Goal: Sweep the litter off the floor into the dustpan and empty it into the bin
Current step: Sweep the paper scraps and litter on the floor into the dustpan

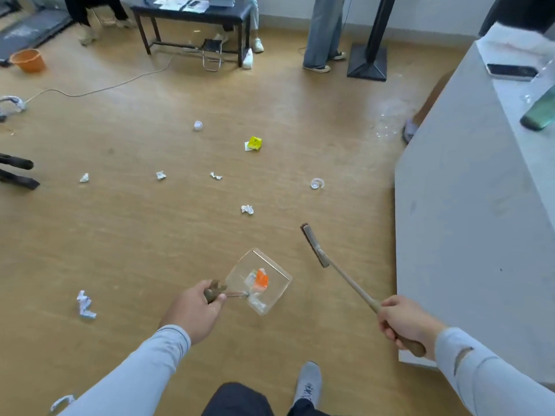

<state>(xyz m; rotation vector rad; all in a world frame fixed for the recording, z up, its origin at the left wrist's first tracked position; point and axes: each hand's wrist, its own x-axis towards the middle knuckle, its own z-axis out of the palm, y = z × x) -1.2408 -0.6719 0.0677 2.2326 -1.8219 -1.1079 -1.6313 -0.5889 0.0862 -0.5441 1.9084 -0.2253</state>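
While the left hand (195,310) clenches the clear dustpan (258,280), holding an orange wrapper (261,279) and scraps, the right hand (405,322) grips the brush (315,246), raised off the floor (150,235). Crumpled paper (247,209) lies nearest; yellow carton (253,143) farther off. Advice: lip flat to floor, short strokes. Orange bin (28,60) far left.

No text can be read anywhere. The yellow packet (254,143) on the floor beyond the dustpan (259,280) bears small dark marks, and papers on the far black bench (192,13) show print, all too blurred.
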